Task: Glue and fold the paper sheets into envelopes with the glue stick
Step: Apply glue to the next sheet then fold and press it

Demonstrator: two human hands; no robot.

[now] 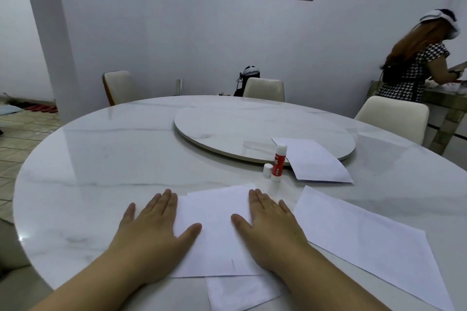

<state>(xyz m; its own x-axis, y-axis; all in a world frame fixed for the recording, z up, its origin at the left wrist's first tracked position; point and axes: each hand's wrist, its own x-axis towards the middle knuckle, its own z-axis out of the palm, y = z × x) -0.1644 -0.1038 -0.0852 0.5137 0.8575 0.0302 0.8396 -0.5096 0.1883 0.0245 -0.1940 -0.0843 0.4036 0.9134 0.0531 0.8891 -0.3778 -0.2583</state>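
A white folded paper sheet [214,230] lies on the marble table in front of me. My left hand [154,230] lies flat, fingers straight, over its left edge. My right hand [273,227] presses flat on its right side. A red and white glue stick [278,163] stands upright just beyond the sheet, its white cap [266,170] standing beside it. A larger flat sheet [366,242] lies to the right. Another folded paper [313,161] rests partly on the turntable. A small piece of paper [240,293] pokes out below the sheet near the table edge.
A round marble turntable [227,129] sits on the round table [101,159]. Cream chairs [264,88] stand around the far side. A person stands at a counter at the far right [417,68].
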